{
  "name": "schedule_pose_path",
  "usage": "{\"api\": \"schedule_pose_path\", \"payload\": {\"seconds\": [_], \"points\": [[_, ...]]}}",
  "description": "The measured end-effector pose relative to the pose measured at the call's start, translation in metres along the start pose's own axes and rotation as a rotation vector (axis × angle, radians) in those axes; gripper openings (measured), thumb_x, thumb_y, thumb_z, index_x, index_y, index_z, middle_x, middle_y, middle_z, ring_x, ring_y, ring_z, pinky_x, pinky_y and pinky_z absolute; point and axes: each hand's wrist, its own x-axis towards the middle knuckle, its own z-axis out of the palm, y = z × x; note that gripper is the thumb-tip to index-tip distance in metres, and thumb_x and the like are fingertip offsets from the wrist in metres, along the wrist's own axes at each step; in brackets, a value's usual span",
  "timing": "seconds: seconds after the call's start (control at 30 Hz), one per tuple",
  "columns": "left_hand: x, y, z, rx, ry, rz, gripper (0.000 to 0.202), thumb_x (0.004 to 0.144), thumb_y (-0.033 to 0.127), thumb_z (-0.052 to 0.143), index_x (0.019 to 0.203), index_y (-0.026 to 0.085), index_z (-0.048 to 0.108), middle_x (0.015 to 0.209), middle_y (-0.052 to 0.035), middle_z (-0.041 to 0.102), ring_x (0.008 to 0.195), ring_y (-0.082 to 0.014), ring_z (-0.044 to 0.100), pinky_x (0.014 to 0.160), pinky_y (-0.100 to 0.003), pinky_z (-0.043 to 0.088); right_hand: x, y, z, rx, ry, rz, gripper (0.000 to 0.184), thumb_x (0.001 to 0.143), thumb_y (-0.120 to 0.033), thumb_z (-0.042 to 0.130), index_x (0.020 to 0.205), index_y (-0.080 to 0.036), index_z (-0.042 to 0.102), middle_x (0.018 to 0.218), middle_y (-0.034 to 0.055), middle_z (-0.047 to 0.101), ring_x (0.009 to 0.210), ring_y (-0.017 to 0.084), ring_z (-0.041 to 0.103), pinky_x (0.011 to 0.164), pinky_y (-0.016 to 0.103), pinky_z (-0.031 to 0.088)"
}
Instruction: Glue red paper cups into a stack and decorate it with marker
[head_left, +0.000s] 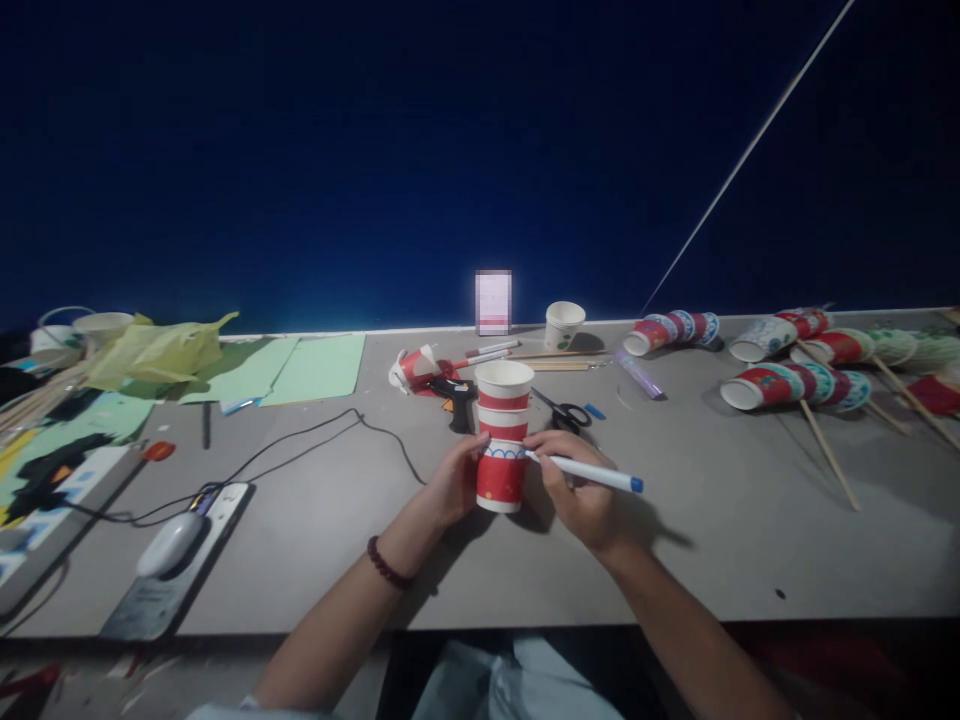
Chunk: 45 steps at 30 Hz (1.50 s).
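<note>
A stack of red and white paper cups stands upright in front of me, with a blue scalloped line drawn on its lowest white band. My left hand is closed around the stack's left side. In my right hand is a white marker with a blue end, its tip at the right end of the blue line. Right behind the stack lie a black glue gun and black-handled scissors. A small blue cap rests beside the scissors.
Decorated cup stacks with sticks lie at the right. A white cup and a bright phone-like screen stand by the wall. At left are green paper sheets, a yellow bag, a power strip, a mouse and a cable.
</note>
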Motion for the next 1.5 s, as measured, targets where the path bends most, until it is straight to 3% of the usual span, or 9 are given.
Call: {"api": "schedule_pose_path", "payload": {"seconds": [0.83,1.23,1.5], "points": [[-0.002,0.0028,0.0039,-0.012,0.001,-0.031,0.027,0.08,0.031,0.069,0.094,0.008,0.074,0.09,-0.0119,0.077,0.077,-0.0219,0.07,0.074,-0.031,0.053,0.0022,-0.0017,-0.0028,-0.008,-0.051,0.005,0.015,0.086,-0.014,0.054,0.077,-0.022,0.063,0.086,0.007,0.075,0.08,0.021,0.072,0.074,0.036,0.059],[0.0013,-0.0029,-0.0031,0.01,-0.022,0.017,0.031,0.079,0.032,0.074,0.097,0.007,0.074,0.092,-0.0126,0.077,0.078,-0.0222,0.07,0.077,-0.033,0.055,0.0006,0.0003,-0.0008,-0.024,-0.035,-0.005,0.015,0.086,-0.013,0.055,0.077,-0.021,0.063,0.085,0.0066,0.074,0.082,0.021,0.072,0.076,0.035,0.059],[0.0019,0.0002,0.0008,0.043,0.008,0.04,0.032,0.08,0.033,0.071,0.096,0.006,0.075,0.089,-0.013,0.077,0.076,-0.0217,0.07,0.072,-0.03,0.055,0.0015,0.0002,0.0005,-0.052,-0.043,-0.031,0.015,0.087,-0.012,0.056,0.08,-0.022,0.064,0.084,0.0058,0.074,0.084,0.02,0.071,0.078,0.036,0.059]]}}
